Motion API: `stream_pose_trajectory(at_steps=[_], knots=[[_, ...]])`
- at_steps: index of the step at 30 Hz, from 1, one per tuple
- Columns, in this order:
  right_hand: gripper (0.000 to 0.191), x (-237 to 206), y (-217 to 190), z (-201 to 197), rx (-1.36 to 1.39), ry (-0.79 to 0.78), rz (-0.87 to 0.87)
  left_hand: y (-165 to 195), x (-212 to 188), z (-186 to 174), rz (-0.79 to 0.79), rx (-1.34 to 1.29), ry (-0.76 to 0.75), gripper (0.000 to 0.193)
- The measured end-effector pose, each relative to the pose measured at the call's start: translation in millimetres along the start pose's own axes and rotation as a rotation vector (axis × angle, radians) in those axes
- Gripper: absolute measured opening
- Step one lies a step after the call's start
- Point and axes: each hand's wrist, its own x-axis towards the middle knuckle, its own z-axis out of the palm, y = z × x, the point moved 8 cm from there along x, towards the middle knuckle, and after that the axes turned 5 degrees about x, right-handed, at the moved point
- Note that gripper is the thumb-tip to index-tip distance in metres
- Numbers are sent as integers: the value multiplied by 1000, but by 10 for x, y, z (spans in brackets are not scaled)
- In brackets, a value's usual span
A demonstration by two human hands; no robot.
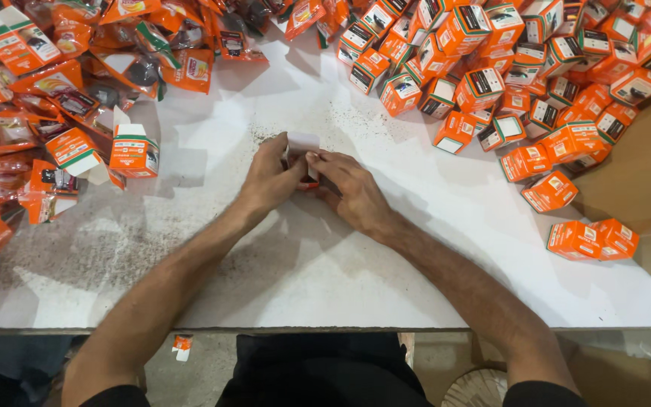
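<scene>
My left hand (269, 177) and my right hand (352, 188) meet at the middle of a white table (303, 264). Together they hold one small orange and white carton (302, 148), its white flap standing up between my fingers. My thumbs press on the flap. Most of the carton's body is hidden behind my fingers.
A heap of closed small orange cartons (491, 68) fills the far right. Orange plastic pouches (54, 83) and open cartons (134, 151) lie at the left. Two cartons (593, 240) sit near the right edge by brown cardboard (642, 173). Dark specks dust the table.
</scene>
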Motion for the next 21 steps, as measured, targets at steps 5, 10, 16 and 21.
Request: stream_pose_trajectory(at_steps=[5, 10, 16, 21], knots=[[59, 42, -18, 1, -51, -25, -15, -87, -87, -85, -185, -573, -221, 27], [51, 47, -41, 11, -24, -6, -1, -214, 57, -88, -238, -230, -111, 19], [40, 22, 19, 35, 254, -84, 188, 358, -174, -134, 385, 211, 86, 30], [57, 5, 80, -15, 157, -44, 177, 637, -460, -111, 717, 443, 7, 40]])
